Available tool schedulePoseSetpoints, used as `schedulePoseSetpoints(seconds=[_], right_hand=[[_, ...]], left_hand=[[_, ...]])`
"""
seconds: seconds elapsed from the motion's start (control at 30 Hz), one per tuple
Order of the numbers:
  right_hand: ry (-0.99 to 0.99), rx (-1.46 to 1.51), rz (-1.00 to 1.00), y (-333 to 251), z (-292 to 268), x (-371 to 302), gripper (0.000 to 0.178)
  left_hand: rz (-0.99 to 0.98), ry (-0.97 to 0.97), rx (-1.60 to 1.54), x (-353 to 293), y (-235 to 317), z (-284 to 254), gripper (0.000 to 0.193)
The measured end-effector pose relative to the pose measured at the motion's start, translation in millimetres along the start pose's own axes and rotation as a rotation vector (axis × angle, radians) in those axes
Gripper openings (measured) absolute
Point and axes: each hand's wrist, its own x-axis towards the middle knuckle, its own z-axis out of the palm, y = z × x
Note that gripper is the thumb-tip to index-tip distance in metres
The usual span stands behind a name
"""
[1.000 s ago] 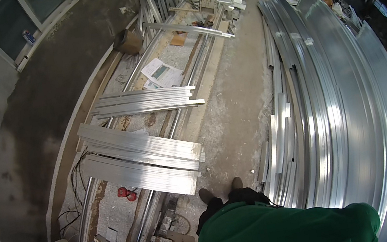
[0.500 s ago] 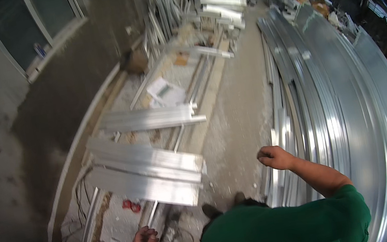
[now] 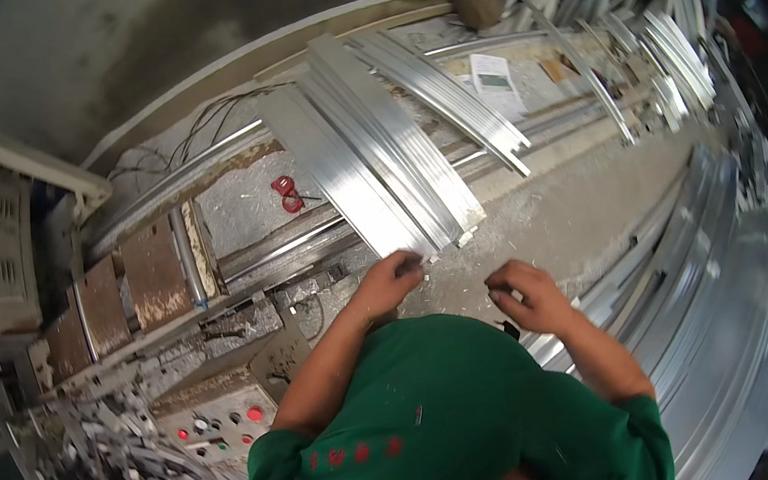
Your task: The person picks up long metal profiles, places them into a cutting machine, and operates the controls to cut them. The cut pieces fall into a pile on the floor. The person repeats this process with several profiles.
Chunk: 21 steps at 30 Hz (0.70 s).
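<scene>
Metal workshop (stacked aluminium profiles [image 3: 381, 155])

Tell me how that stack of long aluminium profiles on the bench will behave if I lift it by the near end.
The aluminium profiles are long and thin-walled, so probably light but springy. Stacked loose, their smooth faces may slide apart. The left hand touches only one cut end, likely sharp.

shiny aluminium profiles [image 3: 382, 165] (rusty plates [image 3: 153, 272])

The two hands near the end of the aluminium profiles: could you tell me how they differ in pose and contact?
The left hand reaches forward and its fingers touch the near end of the stacked aluminium profiles; the right hand hangs curled over the dusty floor, touching no profile. The left hand sits farther forward than the right. Both are bare.
</scene>
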Motion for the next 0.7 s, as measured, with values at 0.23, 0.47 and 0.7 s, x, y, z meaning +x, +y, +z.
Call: schedulePoseSetpoints(seconds=[0.23, 0.47, 0.7], right_hand=[[-0.125, 0.102, 0.262, 71, 3, -26, 0.019], [-0.284, 0.167, 0.176, 162, 25, -19, 0.019], [-0.411, 0.210, 0.128, 199, 51, 3, 0.023]], left_hand=[[-0.334, 0.383, 0.039, -69, -117, 12, 0.034], [-0.686, 0.698, -0.245, -101, -159, 63, 0.041], [-0.743, 0.636, -0.328, -89, -133, 94, 0.046]])
